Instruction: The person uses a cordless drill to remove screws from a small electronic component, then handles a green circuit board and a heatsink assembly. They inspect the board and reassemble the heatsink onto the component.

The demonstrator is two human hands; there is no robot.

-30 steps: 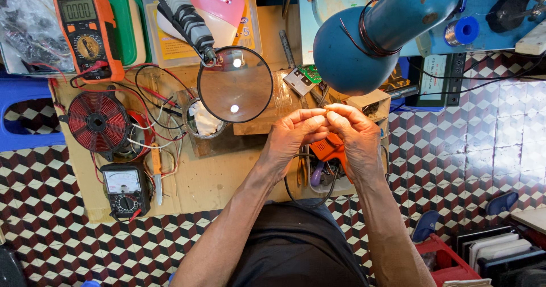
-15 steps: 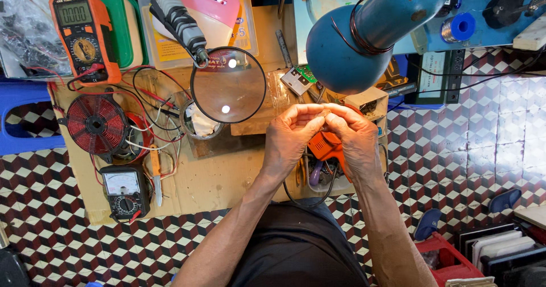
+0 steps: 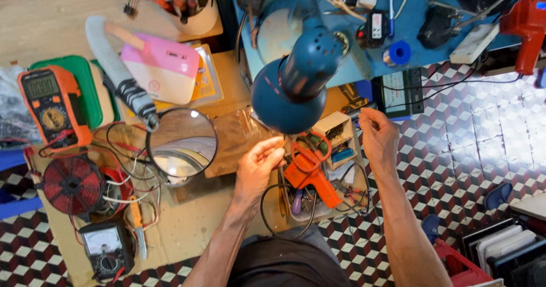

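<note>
Over a cluttered wooden workbench, the left hand curls loosely beside orange-handled scissors while the right hand pinches something too small to identify.

Two multimeters, one lamp, perhaps one coil

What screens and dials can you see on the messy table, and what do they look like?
Orange multimeter: far left, upright, grey screen above a round dial.
Black meter: bottom left, pale needle window, black knob.
Dark box: near the right hand, pale rectangular face.
Pink case: behind the magnifier, small round label.
</note>
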